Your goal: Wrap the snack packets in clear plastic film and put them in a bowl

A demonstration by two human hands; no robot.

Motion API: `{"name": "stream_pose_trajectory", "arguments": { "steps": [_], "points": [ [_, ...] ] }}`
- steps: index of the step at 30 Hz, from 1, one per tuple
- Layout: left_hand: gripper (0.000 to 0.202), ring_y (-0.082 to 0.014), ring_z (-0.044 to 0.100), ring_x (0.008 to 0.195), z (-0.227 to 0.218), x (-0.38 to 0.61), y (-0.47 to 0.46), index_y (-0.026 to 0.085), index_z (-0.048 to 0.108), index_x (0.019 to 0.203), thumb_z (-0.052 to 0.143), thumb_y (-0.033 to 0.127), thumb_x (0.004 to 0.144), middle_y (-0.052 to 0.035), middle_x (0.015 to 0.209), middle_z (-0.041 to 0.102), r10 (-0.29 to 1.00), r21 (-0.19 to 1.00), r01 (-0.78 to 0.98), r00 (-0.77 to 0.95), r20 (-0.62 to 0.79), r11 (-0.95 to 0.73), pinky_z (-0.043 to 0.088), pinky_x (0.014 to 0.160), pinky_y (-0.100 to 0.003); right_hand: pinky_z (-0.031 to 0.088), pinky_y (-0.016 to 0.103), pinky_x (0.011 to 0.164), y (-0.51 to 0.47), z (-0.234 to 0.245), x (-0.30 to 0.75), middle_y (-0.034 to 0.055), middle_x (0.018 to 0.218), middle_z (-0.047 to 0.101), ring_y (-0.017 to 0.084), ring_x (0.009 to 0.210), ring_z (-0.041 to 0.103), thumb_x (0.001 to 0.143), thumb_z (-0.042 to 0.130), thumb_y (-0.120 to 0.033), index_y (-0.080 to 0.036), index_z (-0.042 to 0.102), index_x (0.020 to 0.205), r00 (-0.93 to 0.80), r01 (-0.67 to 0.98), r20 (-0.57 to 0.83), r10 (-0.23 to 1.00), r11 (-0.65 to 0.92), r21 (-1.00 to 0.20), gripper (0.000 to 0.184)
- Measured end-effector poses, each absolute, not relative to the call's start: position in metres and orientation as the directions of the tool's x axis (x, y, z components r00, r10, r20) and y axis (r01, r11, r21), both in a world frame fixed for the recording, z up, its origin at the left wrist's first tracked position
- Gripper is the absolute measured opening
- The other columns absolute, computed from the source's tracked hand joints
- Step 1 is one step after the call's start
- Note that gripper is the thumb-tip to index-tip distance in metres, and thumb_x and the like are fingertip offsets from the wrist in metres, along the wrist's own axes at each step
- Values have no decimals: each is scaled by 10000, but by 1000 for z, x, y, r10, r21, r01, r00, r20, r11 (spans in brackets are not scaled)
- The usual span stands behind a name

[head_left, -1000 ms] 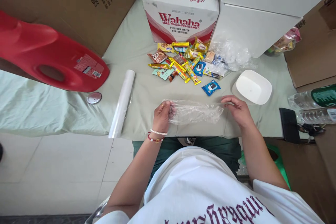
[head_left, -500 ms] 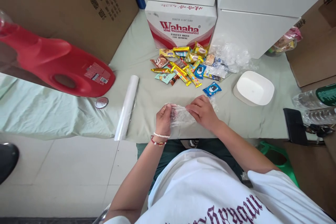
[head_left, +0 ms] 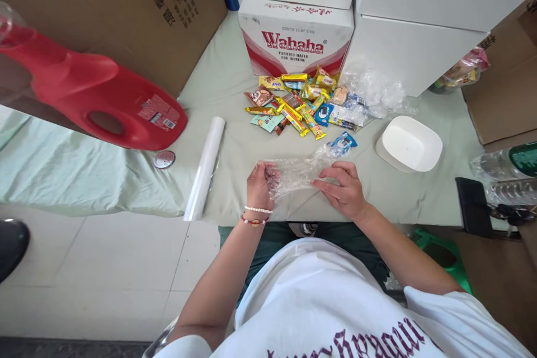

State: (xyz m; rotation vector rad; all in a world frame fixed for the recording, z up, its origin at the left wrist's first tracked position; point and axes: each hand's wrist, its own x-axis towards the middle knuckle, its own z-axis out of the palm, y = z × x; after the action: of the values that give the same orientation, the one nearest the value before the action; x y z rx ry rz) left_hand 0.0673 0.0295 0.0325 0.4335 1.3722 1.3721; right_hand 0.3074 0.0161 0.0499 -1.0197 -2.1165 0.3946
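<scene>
A thin clear plastic bag (head_left: 293, 176) is stretched between my two hands above the near edge of the table. My left hand (head_left: 260, 185) is closed on its left end, and some of the plastic covers the fingertips. My right hand (head_left: 342, 187) pinches the right part with thumb and forefinger, its other fingers spread somewhat. A loose end of the plastic reaches up over a blue snack packet (head_left: 344, 142). Beyond lies a pile of wrapped snacks (head_left: 293, 106). To the left rests a roll of clear plastic (head_left: 205, 170).
A white bowl (head_left: 409, 145) stands on the right, with a phone (head_left: 474, 207) and plastic bottles farther over. Crumpled clear plastic (head_left: 375, 86) lies against white boxes. The Wahaha carton (head_left: 300, 39) backs the snacks. A big red jug (head_left: 104, 100) and a round badge (head_left: 163, 159) are left.
My right hand has shifted right and slightly down, its fingers opening a little. The plastic between the hands is spread wider, and its far end now overlaps the blue packet.
</scene>
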Motion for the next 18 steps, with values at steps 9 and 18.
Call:
{"name": "stream_pose_trajectory", "arguments": {
  "steps": [9,18],
  "points": [
    [407,-104,578,603,19,3,-17,197,619,947,774,469,687,16,775,645,754,943,-110,-574,-318,314,400,497,-204,539,452,937,13,13,338,51,1006,732,253,1115,594,990,593,-141,-325,812,978,-474,510,495,728,685,-519,287],
    [500,-320,599,1156,75,-27,16,252,680,1090,579,73,634,-96,1172,619,963,651,759,-168,213,-11,487,1093,-516,575,451,991,18,10,334,52,1074,733,251,1188,616,978,591,-105,-295,793,866,-550,472,432,715,693,-545,299]
  ]
}}
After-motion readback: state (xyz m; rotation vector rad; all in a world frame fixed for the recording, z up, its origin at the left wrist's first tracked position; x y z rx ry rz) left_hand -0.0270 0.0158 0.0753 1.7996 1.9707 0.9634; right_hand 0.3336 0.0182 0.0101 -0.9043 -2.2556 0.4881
